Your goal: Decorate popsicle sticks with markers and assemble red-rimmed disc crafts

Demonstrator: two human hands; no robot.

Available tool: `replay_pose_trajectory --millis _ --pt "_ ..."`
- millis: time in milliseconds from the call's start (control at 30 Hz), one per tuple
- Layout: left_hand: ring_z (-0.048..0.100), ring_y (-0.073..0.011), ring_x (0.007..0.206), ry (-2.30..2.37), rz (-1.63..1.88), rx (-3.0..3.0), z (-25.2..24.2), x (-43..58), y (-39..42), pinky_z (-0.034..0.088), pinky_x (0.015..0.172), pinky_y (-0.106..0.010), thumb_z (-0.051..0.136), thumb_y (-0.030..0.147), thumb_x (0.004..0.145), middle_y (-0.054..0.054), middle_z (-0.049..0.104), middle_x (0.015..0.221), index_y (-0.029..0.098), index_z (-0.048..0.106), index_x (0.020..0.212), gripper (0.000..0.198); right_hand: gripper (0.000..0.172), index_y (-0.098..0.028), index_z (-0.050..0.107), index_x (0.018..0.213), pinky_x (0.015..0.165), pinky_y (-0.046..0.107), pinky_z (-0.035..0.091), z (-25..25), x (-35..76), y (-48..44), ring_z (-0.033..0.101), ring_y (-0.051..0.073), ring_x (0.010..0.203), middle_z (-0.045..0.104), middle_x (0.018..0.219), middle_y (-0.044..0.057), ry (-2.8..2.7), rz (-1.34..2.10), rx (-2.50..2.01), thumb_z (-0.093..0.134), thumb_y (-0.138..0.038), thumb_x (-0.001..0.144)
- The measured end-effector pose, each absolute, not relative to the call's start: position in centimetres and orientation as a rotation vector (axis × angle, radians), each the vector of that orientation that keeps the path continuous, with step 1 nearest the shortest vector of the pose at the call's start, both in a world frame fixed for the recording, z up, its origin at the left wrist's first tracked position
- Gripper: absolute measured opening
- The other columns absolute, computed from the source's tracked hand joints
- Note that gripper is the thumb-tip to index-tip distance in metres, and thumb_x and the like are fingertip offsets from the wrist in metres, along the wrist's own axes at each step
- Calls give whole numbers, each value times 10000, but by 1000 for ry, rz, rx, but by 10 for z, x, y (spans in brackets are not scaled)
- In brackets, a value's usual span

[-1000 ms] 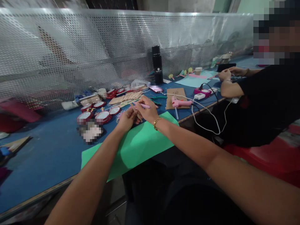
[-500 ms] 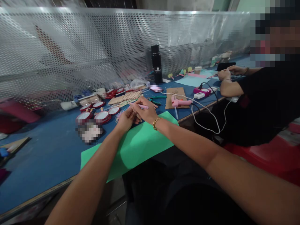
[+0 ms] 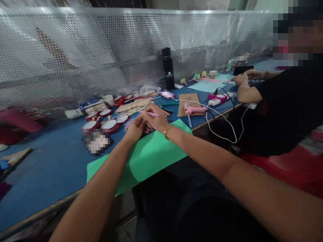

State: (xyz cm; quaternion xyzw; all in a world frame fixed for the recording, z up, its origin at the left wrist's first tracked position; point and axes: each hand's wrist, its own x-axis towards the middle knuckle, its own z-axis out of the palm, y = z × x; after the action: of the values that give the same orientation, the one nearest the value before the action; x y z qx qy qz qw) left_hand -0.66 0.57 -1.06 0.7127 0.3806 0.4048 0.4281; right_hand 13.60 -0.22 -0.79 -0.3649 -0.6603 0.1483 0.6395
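Observation:
My right hand [image 3: 158, 120], with a gold bracelet at the wrist, is closed around a pink pen [image 3: 154, 114] whose end juts out above the thumb side. Right up against it, my left hand [image 3: 136, 127] has its fingers curled in a pinch; whatever lies between them is hidden. Both hands are over the far edge of a green sheet [image 3: 151, 151]. Beyond them lie wooden craft sticks [image 3: 141, 103] and teal-handled pliers [image 3: 170, 104]. Small red-rimmed drums [image 3: 110, 125] stand to the left of my left hand, beside a tangle of thin pastel strands [image 3: 128, 123].
A pink glue gun [image 3: 194, 109] rests on cardboard [image 3: 188, 98] at the right, its cable near a white cord [image 3: 219, 135]. A black bottle [image 3: 168, 69] stands by the perforated metal screen [image 3: 121, 50]. A co-worker's hands [image 3: 243, 79] work farther right.
The camera view has shifted very slightly. My hands and the pink pen keep nearly the same position.

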Motion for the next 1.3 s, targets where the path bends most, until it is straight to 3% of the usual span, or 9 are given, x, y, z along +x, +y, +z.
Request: replay_pose_trajectory --millis 400,1300 --pt "589 -116 469 943 1014 1789 -11 -7 6 494 465 -224 729 603 782 26 635 589 188 598 843 439 289 -240 511 764 726 289 465 -10 136 0 605 165 762 643 766 -8 -1516 290 -818 547 -460 948" --pt "586 -133 480 944 1012 1776 -12 -7 7 494 477 -255 728 575 787 8 650 626 199 595 840 402 209 -234 506 759 746 293 453 -9 138 0 607 161 780 643 778 -22 -1490 313 -901 578 -323 934"
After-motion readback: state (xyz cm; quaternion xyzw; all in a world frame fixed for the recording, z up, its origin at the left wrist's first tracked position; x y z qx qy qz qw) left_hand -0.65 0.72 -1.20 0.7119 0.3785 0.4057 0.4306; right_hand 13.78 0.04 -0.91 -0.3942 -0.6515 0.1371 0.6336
